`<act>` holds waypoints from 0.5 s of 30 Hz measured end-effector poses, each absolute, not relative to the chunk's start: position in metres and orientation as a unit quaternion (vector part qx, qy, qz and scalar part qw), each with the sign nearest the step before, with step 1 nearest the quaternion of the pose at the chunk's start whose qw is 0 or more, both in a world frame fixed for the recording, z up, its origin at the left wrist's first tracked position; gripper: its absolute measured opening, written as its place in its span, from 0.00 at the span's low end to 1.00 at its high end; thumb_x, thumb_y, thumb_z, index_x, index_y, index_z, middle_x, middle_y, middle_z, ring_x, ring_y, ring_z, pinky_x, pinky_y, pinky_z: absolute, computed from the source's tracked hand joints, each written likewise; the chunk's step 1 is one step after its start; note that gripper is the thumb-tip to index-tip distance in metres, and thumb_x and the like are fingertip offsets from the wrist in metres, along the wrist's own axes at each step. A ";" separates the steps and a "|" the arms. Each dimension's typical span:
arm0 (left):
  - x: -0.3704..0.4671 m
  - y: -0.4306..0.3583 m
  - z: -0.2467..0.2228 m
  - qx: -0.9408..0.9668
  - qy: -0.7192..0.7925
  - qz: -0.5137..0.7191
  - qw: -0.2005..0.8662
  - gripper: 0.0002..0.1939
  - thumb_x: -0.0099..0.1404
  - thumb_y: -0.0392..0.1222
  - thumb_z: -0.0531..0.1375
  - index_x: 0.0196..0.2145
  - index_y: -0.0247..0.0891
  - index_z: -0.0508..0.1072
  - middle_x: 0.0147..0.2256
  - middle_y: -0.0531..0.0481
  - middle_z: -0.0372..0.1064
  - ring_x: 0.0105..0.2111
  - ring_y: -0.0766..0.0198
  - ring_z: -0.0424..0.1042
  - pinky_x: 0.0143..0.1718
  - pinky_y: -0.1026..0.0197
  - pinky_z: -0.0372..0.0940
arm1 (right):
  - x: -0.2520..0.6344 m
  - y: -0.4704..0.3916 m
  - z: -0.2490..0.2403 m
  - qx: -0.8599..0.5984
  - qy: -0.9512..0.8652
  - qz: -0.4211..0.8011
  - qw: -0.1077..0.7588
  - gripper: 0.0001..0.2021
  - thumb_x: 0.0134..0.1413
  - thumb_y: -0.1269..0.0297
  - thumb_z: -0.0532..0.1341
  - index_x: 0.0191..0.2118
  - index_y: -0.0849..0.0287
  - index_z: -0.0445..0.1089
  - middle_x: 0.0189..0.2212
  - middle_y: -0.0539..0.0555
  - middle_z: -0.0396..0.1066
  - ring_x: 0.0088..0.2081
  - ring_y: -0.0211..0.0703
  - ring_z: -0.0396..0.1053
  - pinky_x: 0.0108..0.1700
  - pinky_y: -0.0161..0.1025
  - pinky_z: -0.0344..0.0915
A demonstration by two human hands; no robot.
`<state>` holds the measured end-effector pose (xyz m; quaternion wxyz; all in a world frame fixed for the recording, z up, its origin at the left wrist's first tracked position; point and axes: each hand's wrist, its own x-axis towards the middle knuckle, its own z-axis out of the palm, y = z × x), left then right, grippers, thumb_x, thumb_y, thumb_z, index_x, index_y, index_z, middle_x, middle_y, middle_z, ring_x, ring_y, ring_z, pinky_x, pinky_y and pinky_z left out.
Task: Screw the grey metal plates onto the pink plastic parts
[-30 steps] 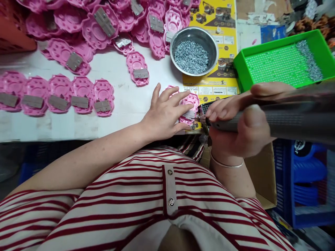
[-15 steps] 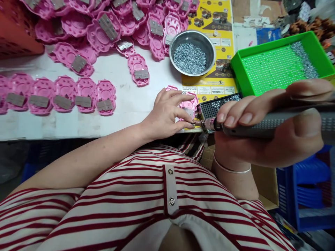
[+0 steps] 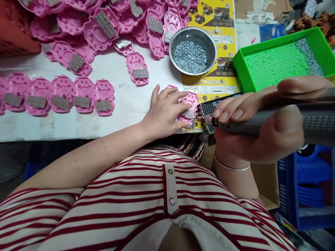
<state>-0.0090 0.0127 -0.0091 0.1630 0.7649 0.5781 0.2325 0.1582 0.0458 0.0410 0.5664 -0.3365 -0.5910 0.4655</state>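
- The left hand [image 3: 163, 113] lies palm down at the front edge of the worktop [image 3: 125, 120], fingers spread, thumb and forefinger either side of a pink piece [image 3: 193, 100].
- That piece sits close to the front edge, its metal plate [image 3: 187, 113] partly under the fingers; more pink shows past the other fingertips — whether the same piece, I cannot tell.
- The right hand [image 3: 240, 129] is wrapped round a grey power screwdriver [image 3: 318, 120], held nearly level, bit pointing left at the piece's right side; contact is too small to make out.
- A black perforated tray [image 3: 208, 108] is just beside the bit, partly behind the right hand.
- Towards the far edge, a steel bowl [image 3: 212, 57] of small screws [image 3: 190, 56] overlaps a yellow printed sheet [image 3: 227, 81]; right of it is a green tray [image 3: 243, 73].
- Along the front edge, leftwards, runs a row of plated pink pieces [image 3: 62, 89].
- More are heaped [image 3: 99, 35] along the far edge — beside a red basket [image 3: 15, 31] at the left.
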 end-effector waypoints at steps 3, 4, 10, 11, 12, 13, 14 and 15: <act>-0.011 0.013 -0.012 0.768 0.587 0.209 0.146 0.23 0.61 0.59 0.67 0.51 0.50 0.77 0.62 0.50 0.66 0.64 0.42 0.57 0.67 0.27 0.37 | 0.149 0.054 0.026 -0.329 -0.599 0.430 0.590 0.23 0.50 0.42 0.65 0.45 0.46 0.58 0.35 0.44 0.66 0.24 0.31 0.67 0.26 0.38 0.73; -0.011 0.013 -0.012 0.769 0.588 0.205 0.146 0.22 0.61 0.58 0.67 0.51 0.50 0.77 0.62 0.50 0.66 0.64 0.41 0.57 0.67 0.27 0.37 | 0.145 0.056 0.021 -0.314 -0.602 0.403 0.614 0.22 0.50 0.41 0.64 0.44 0.46 0.58 0.36 0.44 0.66 0.22 0.28 0.64 0.23 0.35 0.70; -0.009 0.015 -0.008 0.766 0.589 0.203 0.159 0.17 0.62 0.53 0.67 0.48 0.50 0.79 0.61 0.49 0.68 0.64 0.40 0.57 0.67 0.26 0.36 | 0.133 0.061 0.008 -0.242 -0.604 0.328 0.685 0.16 0.54 0.48 0.63 0.46 0.46 0.68 0.33 0.44 0.66 0.17 0.24 0.58 0.18 0.30 0.65; -0.009 0.015 -0.008 0.765 0.589 0.204 0.161 0.16 0.63 0.52 0.67 0.48 0.50 0.79 0.61 0.49 0.68 0.64 0.40 0.57 0.67 0.25 0.36 | 0.133 0.060 0.008 -0.236 -0.605 0.334 0.683 0.15 0.54 0.50 0.64 0.46 0.46 0.69 0.32 0.44 0.65 0.17 0.25 0.59 0.19 0.31 0.65; -0.009 0.015 -0.008 0.765 0.588 0.207 0.164 0.16 0.63 0.51 0.67 0.48 0.49 0.79 0.61 0.49 0.68 0.64 0.40 0.57 0.67 0.25 0.35 | 0.133 0.060 0.009 -0.240 -0.603 0.340 0.681 0.14 0.54 0.51 0.64 0.46 0.46 0.70 0.30 0.44 0.65 0.18 0.26 0.60 0.19 0.32 0.66; -0.009 0.015 -0.008 0.764 0.588 0.210 0.166 0.16 0.62 0.51 0.67 0.48 0.49 0.80 0.61 0.49 0.68 0.64 0.40 0.57 0.67 0.25 0.35 | 0.133 0.060 0.010 -0.248 -0.597 0.340 0.683 0.13 0.54 0.52 0.64 0.46 0.45 0.70 0.30 0.44 0.64 0.17 0.27 0.60 0.19 0.33 0.65; -0.009 0.015 -0.008 0.763 0.586 0.214 0.167 0.16 0.62 0.50 0.67 0.48 0.49 0.80 0.60 0.48 0.68 0.64 0.39 0.57 0.67 0.25 0.34 | 0.132 0.060 0.010 -0.263 -0.589 0.336 0.686 0.13 0.54 0.51 0.64 0.45 0.44 0.70 0.30 0.44 0.64 0.17 0.27 0.59 0.19 0.34 0.65; -0.009 0.015 -0.009 0.763 0.585 0.217 0.168 0.16 0.62 0.50 0.68 0.48 0.48 0.80 0.60 0.48 0.68 0.64 0.39 0.57 0.67 0.24 0.34 | 0.131 0.060 0.010 -0.275 -0.582 0.332 0.689 0.13 0.53 0.51 0.64 0.45 0.43 0.70 0.31 0.44 0.65 0.17 0.27 0.58 0.18 0.35 0.64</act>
